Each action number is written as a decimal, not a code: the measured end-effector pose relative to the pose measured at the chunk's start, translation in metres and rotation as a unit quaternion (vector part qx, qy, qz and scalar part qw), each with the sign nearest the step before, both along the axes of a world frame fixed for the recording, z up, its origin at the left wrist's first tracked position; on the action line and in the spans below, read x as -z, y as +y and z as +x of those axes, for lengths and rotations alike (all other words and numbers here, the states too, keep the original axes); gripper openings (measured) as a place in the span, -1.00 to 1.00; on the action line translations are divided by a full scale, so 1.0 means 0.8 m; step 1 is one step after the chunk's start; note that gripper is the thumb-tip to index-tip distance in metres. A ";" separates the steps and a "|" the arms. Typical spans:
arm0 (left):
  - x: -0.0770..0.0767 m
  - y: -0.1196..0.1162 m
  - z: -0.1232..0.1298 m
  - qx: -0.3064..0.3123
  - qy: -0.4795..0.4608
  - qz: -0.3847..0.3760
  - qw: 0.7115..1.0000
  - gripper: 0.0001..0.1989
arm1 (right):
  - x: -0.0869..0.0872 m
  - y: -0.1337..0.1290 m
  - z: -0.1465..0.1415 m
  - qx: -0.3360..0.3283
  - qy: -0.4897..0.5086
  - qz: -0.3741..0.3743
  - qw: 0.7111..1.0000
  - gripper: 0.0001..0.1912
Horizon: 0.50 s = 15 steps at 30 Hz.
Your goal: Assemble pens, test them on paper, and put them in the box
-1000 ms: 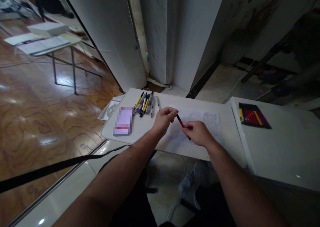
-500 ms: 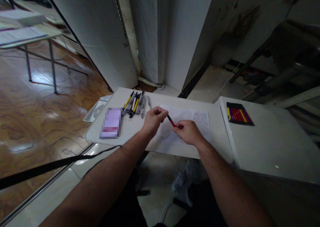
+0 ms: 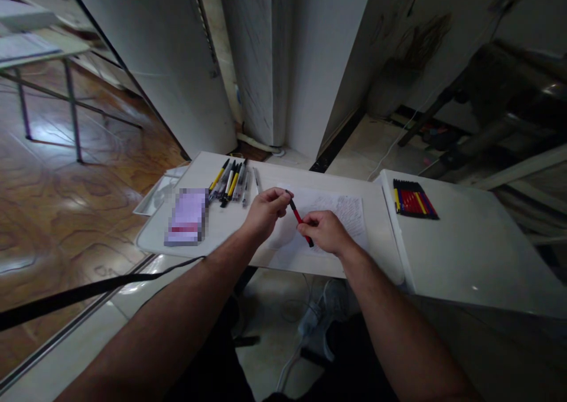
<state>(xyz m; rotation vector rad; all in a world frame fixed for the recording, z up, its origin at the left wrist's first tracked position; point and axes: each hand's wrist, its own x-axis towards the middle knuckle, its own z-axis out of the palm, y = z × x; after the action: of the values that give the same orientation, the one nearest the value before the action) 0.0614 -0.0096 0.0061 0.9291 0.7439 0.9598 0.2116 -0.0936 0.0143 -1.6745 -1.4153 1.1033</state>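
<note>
A red pen with black ends (image 3: 296, 214) slants between my two hands above a sheet of paper (image 3: 287, 251) covered in scribbled lines. My left hand (image 3: 267, 210) pinches its upper black end between thumb and fingers. Lower down, my right hand (image 3: 325, 229) grips the red barrel, and the lower black end sticks out below the fingers. To the left of my hands lies a loose group of pens (image 3: 231, 180), some yellow and black, others clear. One thin pale pen (image 3: 257, 180) rests apart, just beyond my left hand.
A blurred-out phone-like object (image 3: 186, 216) lies at the table's left end. On the adjoining white surface (image 3: 460, 254) at right sits a row of coloured pens (image 3: 415, 199). A black strap (image 3: 110, 285) crosses at lower left. Cables and a power strip (image 3: 310, 319) are on the floor below.
The red pen now stands steeper, with its lower black end showing below my right hand. Both hands keep hold of it. The whole view has shifted slightly.
</note>
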 end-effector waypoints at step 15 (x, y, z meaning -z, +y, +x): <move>0.001 0.001 0.000 0.006 -0.008 0.001 1.000 -0.77 | 0.003 0.001 -0.002 0.012 -0.035 0.002 0.999 -0.88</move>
<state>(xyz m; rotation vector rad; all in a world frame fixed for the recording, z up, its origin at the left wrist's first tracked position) 0.0614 -0.0090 0.0053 0.9268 0.7234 0.9560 0.2104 -0.0931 0.0122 -1.7376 -1.4353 1.0371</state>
